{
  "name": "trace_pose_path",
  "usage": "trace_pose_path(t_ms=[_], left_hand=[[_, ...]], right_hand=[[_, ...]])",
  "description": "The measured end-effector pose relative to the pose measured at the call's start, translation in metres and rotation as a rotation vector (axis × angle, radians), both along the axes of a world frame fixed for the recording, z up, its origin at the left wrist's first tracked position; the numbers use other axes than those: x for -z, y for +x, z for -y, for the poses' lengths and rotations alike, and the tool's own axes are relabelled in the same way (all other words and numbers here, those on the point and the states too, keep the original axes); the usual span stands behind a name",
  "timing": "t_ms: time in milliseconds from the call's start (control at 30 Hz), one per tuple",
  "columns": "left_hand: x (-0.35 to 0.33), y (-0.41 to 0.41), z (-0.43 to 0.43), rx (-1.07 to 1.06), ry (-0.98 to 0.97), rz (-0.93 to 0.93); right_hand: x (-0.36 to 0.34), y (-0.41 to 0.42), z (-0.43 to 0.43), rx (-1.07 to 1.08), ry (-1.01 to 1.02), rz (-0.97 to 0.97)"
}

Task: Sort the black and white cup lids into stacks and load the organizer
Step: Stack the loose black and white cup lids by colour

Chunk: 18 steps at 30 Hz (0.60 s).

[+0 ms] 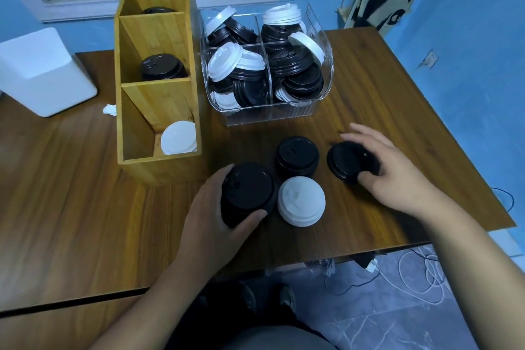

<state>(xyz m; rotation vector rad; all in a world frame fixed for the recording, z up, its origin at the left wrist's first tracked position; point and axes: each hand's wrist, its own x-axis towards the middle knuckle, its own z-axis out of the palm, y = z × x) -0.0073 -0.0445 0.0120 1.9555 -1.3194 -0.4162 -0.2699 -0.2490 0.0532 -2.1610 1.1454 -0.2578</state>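
The left hand (210,219) grips the tall stack of black plastic cup lids (247,190) over the front of the wooden worktop (85,193), fingers and thumb curled round it; the right hand (392,170) pinches a single black lid (348,162) lying flat; seat it squarely, rims aligned; the stack's long axis stands roughly upright, domes upward, near the three-compartment bamboo organizer (154,37).
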Motion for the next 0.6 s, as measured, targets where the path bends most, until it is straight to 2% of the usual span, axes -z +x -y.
trace_pose_path(t_ms=[33,67,133,200,267,333,400,500,600], left_hand=[[0.000,0.000,0.000,-0.003,0.000,-0.005],[-0.001,0.000,0.000,-0.007,0.002,-0.015],[-0.001,0.000,0.000,-0.013,0.015,-0.043],[-0.001,0.001,0.000,-0.018,0.031,-0.066],[0.000,0.003,0.000,-0.015,0.042,-0.070],[0.000,0.003,-0.001,-0.010,0.042,-0.063],[0.001,0.003,-0.001,-0.013,0.045,-0.058],[0.002,0.003,-0.001,-0.012,0.048,-0.063],[0.001,0.003,-0.001,-0.010,0.040,-0.058]], right_hand=[[0.001,-0.001,-0.002,0.085,-0.073,0.046],[0.001,0.002,-0.005,0.175,-0.182,-0.005],[0.006,0.013,-0.010,0.285,-0.333,-0.257],[0.014,0.022,-0.012,0.259,-0.392,-0.390],[0.021,0.022,-0.011,0.159,-0.375,-0.340],[0.021,0.016,-0.008,0.082,-0.225,-0.218],[0.021,0.013,-0.010,0.102,-0.158,-0.127],[0.026,0.018,-0.014,0.212,-0.318,-0.173],[0.031,0.021,-0.013,0.197,-0.325,-0.161]])
